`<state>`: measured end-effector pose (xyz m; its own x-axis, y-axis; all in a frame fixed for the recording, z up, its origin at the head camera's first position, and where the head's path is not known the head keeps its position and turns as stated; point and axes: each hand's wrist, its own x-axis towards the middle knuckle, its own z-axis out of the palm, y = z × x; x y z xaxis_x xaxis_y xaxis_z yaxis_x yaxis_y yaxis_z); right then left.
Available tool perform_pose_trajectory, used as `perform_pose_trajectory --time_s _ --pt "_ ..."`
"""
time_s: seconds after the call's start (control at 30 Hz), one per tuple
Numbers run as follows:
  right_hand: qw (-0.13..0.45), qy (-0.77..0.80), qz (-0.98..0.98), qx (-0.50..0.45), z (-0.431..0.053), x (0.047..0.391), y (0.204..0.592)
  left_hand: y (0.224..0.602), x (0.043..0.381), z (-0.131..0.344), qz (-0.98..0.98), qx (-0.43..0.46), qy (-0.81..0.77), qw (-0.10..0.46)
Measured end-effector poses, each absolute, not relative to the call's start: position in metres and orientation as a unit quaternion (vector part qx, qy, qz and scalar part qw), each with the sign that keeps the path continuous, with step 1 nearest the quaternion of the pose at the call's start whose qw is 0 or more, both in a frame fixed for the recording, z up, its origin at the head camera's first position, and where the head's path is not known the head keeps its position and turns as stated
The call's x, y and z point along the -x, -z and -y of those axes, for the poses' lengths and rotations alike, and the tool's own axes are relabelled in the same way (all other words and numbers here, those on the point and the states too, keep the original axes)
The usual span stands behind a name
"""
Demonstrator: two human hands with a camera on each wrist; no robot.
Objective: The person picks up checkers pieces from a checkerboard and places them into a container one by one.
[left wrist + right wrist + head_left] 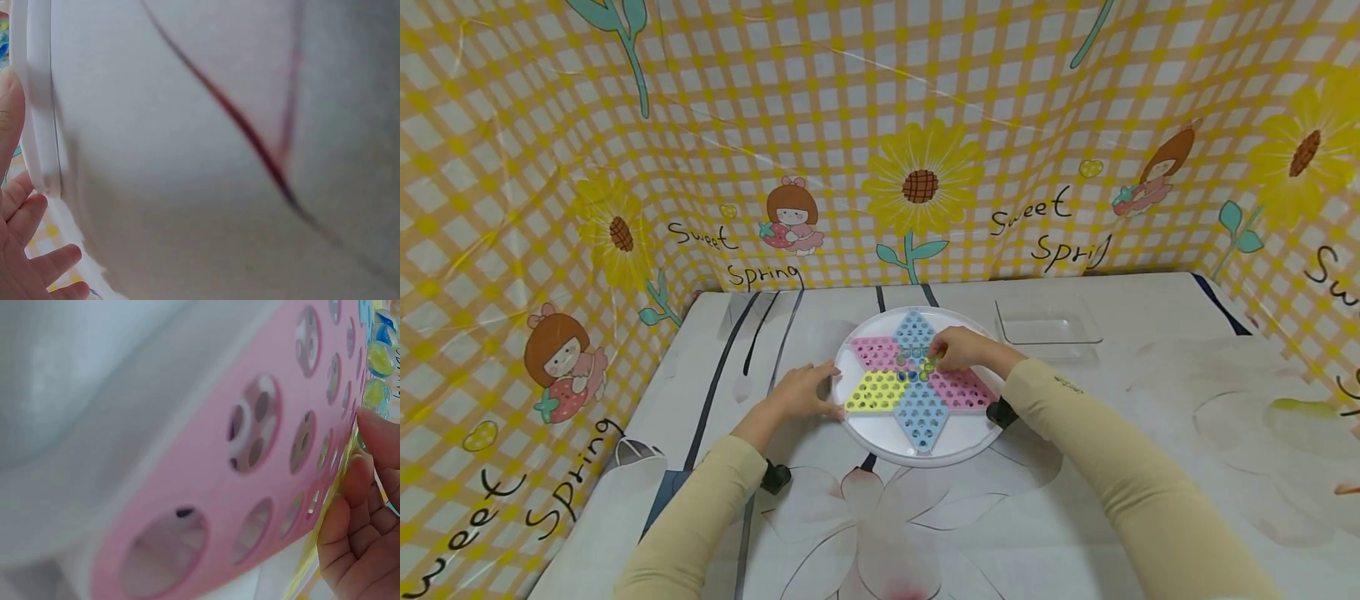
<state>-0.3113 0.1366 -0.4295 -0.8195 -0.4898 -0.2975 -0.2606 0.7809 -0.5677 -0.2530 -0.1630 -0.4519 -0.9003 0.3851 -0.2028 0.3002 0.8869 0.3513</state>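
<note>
A round white Chinese checkers board (pixel 880 442) lies on the table, its star made of pink, yellow and blue plastic sections with holes. My left hand (pixel 801 392) rests against the board's left rim, thumb and fingers spread along the edge; the left wrist view shows the thumb (pixel 10 119) at the rim. Over the star's centre, my right hand (pixel 957 348) pinches a yellow-green marble (pixel 929 365) between thumb and fingertips. Several glass marbles sit around the centre, among them blue ones (pixel 912 376) and clear ones. In the right wrist view, yellow-swirled marbles (pixel 377 392) line up beside the thumb.
Behind the board to the right stands a clear plastic tray (pixel 1052 329). A white item with a loop (pixel 638 454) is at the table's left edge, near a dark blue patch (pixel 662 496). A yellow checked cloth (pixel 850 75) hangs around the back and sides.
</note>
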Motion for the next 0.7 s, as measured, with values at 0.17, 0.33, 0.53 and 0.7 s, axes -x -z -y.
perform_pose_trajectory --time_s 0.17,0.33,0.53,0.7 --pt "0.222 0.289 -0.911 0.192 -0.141 0.312 0.433 0.453 0.253 0.163 -0.963 -0.175 -0.160 0.132" --pt "0.224 0.320 -0.903 0.178 -0.146 0.313 0.434 0.453 0.253 0.162 -0.963 -0.173 -0.158 0.131" --pt "0.229 0.359 -0.889 0.168 -0.151 0.311 0.430 0.454 0.254 0.162 -0.964 -0.170 -0.158 0.130" --pt "0.242 0.384 -0.877 0.158 -0.155 0.311 0.427 0.453 0.254 0.162 -0.965 -0.171 -0.156 0.127"
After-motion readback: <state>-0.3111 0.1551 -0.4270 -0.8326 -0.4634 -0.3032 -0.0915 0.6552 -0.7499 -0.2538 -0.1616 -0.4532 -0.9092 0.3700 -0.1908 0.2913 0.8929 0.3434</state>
